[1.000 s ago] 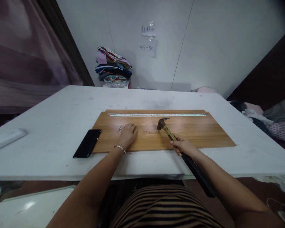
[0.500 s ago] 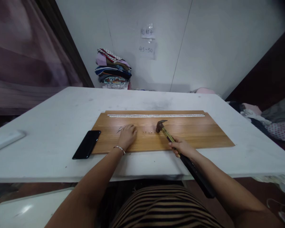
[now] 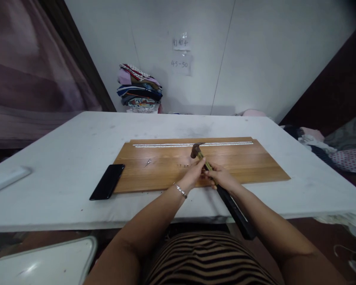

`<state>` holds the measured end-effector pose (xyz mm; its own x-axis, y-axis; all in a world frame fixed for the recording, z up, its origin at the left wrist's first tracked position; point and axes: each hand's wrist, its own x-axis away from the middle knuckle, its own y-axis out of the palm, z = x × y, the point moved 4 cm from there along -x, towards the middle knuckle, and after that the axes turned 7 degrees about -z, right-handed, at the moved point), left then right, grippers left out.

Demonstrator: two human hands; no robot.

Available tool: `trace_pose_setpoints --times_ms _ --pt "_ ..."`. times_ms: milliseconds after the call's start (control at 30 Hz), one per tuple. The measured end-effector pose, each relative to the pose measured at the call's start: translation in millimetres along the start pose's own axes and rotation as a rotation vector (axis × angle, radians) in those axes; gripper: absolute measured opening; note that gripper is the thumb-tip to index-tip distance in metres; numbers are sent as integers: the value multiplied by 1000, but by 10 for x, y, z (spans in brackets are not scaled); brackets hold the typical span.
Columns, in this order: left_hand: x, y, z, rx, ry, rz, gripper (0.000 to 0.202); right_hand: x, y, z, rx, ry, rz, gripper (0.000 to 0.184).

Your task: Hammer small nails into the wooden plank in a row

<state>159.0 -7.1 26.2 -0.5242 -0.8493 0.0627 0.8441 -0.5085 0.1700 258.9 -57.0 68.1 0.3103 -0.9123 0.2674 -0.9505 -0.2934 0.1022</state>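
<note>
My right hand [image 3: 222, 177] is wrapped round the handle of a claw hammer [image 3: 235, 209], raised at a slant over a wooden board [image 3: 255, 166]. The hammer's rusty head points away from me. My left hand [image 3: 194, 173], with a bracelet at the wrist, meets my right hand beside the hammer's neck. Its fingers are drawn together, and anything between them is too small or hidden to make out. A short row of small nails [image 3: 184, 166] stands in the board just beyond my left hand. Farther left lies a little heap of loose nails [image 3: 148, 162].
Two white marked strips [image 3: 166, 145] run along the board's far side. A black phone [image 3: 107, 182] lies at its left end. The board rests on a white-covered table [image 3: 62, 158]. Folded clothes [image 3: 140, 89] are stacked by the wall, and a white stool [image 3: 47, 261] is below left.
My left hand has moved right from beside the loose nails to the hammer and my right hand. The hammer has shifted slightly, its head now a little farther from me.
</note>
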Motion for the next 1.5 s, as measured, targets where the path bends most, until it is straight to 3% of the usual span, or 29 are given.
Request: trace_pose_setpoints --times_ms 67,133,233,300,367,467,533,667,867,1067,1500 --pt "-94 57 60 212 -128 148 41 -45 45 -56 28 -48 36 41" --pt "-148 77 207 301 -206 205 37 -65 88 -118 56 -88 59 46" --pt "-181 11 471 349 -298 214 30 -38 71 -221 108 -187 49 47" --pt "-173 -106 630 349 -352 198 29 -20 -63 -238 170 -187 28 44" --pt "-142 -244 763 399 -383 94 27 -27 -347 -239 245 -224 96 45" --pt "-5 -516 864 373 -458 -14 22 -76 -977 -192 451 -261 451 47" --pt "138 -678 850 315 -531 -30 21 -152 -1325 -113 698 -204 582 45" --pt "434 -771 714 250 -610 -51 22 -328 -1706 135 1085 3 599 34" --pt "624 -627 489 130 -628 -52 31 -410 -1803 356 1353 83 665 33" --pt "535 -512 403 46 -560 -95 35 -409 -1830 389 1339 65 661 31" --pt "523 -504 382 31 -648 21 34 -402 -1845 439 1290 8 722 33"
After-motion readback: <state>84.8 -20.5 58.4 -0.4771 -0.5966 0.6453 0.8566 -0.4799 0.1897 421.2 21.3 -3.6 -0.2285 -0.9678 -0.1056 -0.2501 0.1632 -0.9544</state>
